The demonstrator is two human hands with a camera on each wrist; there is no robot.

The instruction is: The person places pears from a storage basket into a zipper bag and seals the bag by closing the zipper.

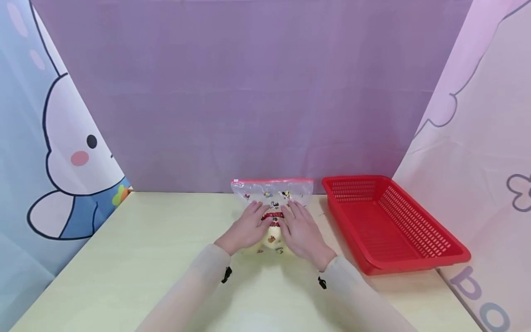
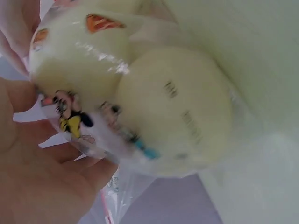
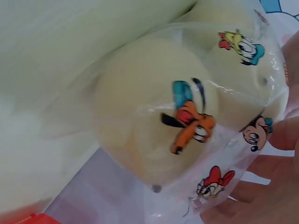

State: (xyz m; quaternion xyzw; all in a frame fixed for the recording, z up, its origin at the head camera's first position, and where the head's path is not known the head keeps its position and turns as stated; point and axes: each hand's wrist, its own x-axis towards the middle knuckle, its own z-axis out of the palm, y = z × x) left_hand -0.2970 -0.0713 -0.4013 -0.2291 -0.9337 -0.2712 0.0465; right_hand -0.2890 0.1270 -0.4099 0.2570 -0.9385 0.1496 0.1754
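Observation:
A see-through zip bag (image 1: 253, 187) printed with cartoon characters lies on the table, its red slider strip (image 1: 271, 180) along the far edge and a small white slider at the left end. Several pale cream, round, smooth things (image 2: 180, 109) fill the near part of the bag. My left hand (image 1: 246, 227) rests on the bag's left side, fingers extended forward. Mirroring it, my right hand (image 1: 304, 231) lies on the right side with fingers stretched out. Between the two thumbs, red lettering shows on the plastic. In the right wrist view, the bag bulges over another round thing (image 3: 135, 107).
A red plastic basket (image 1: 383, 233) with perforated sides stands right of the bag. The pale table (image 1: 166, 258) meets a purple backdrop (image 1: 265, 92) at its far edge. Cartoon-printed cloths hang at the left (image 1: 79, 115) and right (image 1: 477, 152).

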